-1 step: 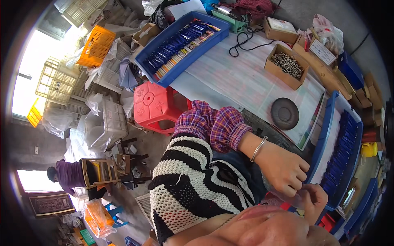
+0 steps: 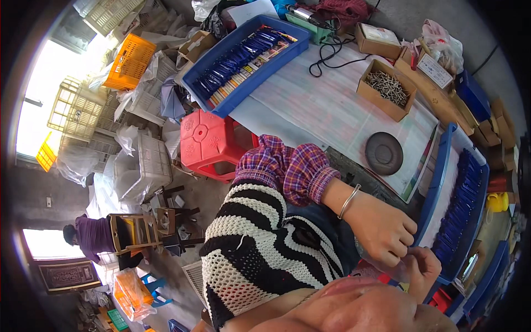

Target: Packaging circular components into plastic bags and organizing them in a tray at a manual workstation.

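My left hand (image 2: 387, 235), with a silver bangle (image 2: 349, 201) at the wrist below a plaid sleeve (image 2: 310, 172), is closed with its fingers curled down. My right hand (image 2: 425, 271) meets it at the fingertips, its thumb and fingers bent in a pinch. Whatever lies between the fingers is hidden. Beside both hands stands a long blue tray (image 2: 423, 235) holding a row of slim, shiny dark blue pieces (image 2: 459, 202). Left of that tray, a round dark dish (image 2: 384, 153) rests on the sheet-covered table (image 2: 315, 110).
A cardboard box (image 2: 401, 113) of small metal pieces and another blue tray (image 2: 243, 102) with dark blue pieces stand on the table. A black cable (image 2: 326, 58) lies near the far edge. A red stool (image 2: 204, 141) stands at the left. Another person (image 2: 97, 237) works farther off.
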`<state>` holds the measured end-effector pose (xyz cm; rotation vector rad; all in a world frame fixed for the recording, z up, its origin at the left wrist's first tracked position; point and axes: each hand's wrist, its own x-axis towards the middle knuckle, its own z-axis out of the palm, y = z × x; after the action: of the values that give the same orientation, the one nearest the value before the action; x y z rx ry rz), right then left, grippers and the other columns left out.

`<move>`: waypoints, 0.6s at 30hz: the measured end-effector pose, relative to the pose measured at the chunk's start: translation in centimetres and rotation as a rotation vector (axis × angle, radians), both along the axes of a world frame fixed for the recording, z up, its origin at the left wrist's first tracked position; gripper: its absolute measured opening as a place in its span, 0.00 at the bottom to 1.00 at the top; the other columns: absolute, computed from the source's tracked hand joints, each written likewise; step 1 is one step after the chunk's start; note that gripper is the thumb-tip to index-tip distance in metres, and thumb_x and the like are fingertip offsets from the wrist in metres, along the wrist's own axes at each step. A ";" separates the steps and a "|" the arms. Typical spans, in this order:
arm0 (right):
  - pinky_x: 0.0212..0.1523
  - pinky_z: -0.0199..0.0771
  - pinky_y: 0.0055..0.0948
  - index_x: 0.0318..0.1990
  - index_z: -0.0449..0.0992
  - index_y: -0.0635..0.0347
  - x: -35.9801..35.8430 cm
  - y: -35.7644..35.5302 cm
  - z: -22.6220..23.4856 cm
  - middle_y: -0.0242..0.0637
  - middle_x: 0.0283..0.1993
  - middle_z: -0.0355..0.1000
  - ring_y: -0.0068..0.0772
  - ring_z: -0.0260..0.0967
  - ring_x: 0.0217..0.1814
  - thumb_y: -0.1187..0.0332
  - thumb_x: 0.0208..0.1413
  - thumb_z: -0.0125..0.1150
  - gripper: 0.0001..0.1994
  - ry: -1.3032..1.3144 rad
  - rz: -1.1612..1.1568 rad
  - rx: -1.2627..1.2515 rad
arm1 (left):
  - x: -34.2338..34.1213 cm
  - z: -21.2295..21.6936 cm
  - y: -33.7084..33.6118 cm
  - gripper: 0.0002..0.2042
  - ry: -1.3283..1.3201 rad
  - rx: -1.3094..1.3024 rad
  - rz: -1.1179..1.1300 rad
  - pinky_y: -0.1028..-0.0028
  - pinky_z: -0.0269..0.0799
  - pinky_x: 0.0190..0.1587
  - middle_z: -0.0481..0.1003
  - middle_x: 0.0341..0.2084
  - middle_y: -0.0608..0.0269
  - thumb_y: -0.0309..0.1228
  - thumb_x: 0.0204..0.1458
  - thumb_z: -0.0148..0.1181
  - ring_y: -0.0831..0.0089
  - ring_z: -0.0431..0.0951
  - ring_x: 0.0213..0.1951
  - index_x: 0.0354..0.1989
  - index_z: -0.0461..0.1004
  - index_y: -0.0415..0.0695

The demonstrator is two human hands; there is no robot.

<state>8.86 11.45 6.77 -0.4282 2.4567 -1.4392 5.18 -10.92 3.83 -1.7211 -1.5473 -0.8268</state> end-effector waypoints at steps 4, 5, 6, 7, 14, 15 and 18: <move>0.31 0.63 0.17 0.33 0.74 0.68 0.2 -1.8 -0.8 0.29 0.28 0.70 0.16 0.64 0.29 0.80 0.50 0.54 0.03 -0.186 -0.144 -0.196 | 1.1 0.1 0.9 0.07 0.032 0.062 0.016 0.70 0.67 0.24 0.68 0.17 0.67 0.31 0.41 0.58 0.69 0.73 0.24 0.21 0.67 0.45; 0.30 0.62 0.15 0.33 0.74 0.68 0.1 -2.2 -1.0 0.29 0.28 0.70 0.15 0.64 0.28 0.81 0.49 0.54 0.04 -0.175 -0.178 -0.240 | 1.5 0.1 1.1 0.06 -0.047 -0.012 0.035 0.70 0.68 0.23 0.69 0.18 0.67 0.31 0.42 0.57 0.68 0.73 0.24 0.22 0.67 0.44; 0.29 0.62 0.13 0.33 0.74 0.69 0.0 -2.4 -1.1 0.29 0.27 0.70 0.14 0.65 0.28 0.82 0.48 0.54 0.05 -0.165 -0.212 -0.283 | 1.8 0.1 1.2 0.06 -0.128 -0.084 0.055 0.70 0.69 0.22 0.69 0.18 0.66 0.31 0.43 0.57 0.67 0.74 0.24 0.24 0.67 0.44; 0.29 0.62 0.13 0.33 0.74 0.69 -0.1 -2.4 -1.2 0.29 0.27 0.70 0.14 0.65 0.28 0.82 0.48 0.54 0.05 -0.165 -0.198 -0.281 | 1.7 0.3 1.2 0.07 -0.176 -0.138 0.031 0.69 0.70 0.20 0.70 0.19 0.64 0.31 0.43 0.56 0.65 0.74 0.23 0.27 0.67 0.43; 0.35 0.64 0.16 0.36 0.74 0.69 -0.1 -1.3 -1.5 0.31 0.31 0.71 0.18 0.67 0.32 0.80 0.51 0.53 0.06 -0.105 -0.297 -0.282 | 2.2 0.8 1.2 0.11 -0.391 -0.131 0.147 0.66 0.71 0.21 0.71 0.18 0.60 0.33 0.42 0.57 0.61 0.76 0.23 0.29 0.66 0.40; 0.36 0.64 0.17 0.36 0.74 0.69 -0.1 -1.3 -1.3 0.32 0.31 0.71 0.19 0.67 0.32 0.80 0.51 0.52 0.06 -0.076 -0.304 -0.239 | 2.5 0.6 1.3 0.11 -0.433 -0.225 0.202 0.66 0.71 0.21 0.72 0.17 0.61 0.33 0.42 0.58 0.60 0.76 0.22 0.29 0.67 0.40; 0.35 0.65 0.17 0.36 0.74 0.69 0.1 -0.7 -1.3 0.32 0.31 0.71 0.19 0.67 0.32 0.78 0.53 0.52 0.05 -0.098 -0.303 -0.207 | 2.9 0.6 1.3 0.09 -0.435 -0.381 0.240 0.65 0.71 0.20 0.73 0.15 0.61 0.33 0.41 0.58 0.60 0.77 0.21 0.28 0.70 0.42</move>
<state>8.94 10.74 5.51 -0.0202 2.3794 -1.7958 8.07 -9.67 4.41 -1.6279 -2.2781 -0.8603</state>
